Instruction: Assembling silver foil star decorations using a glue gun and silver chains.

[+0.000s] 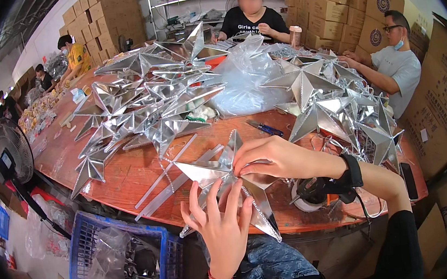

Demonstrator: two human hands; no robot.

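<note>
Lighting: bright, even daylight; strongest source a blown-out opening at the far left edge behind the fan [11,153].
Glare: hard white highlights on the silver stars [154,100] and the clear bag [247,77], upper centre.
Shadows: soft, short, on the orange surface [129,174].
Distortion: heavy fisheye; the surface's edges bow, boxes [340,10] lean; black vignette in all corners.
Focus: centre sharp; rim soft; one face blurred, top centre.

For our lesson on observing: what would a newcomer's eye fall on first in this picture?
First the silver star held in front by both hands, left hand beneath and right hand on top. Behind it, a heap of silver stars covers the wooden table. A blue crate sits lower left.
</note>
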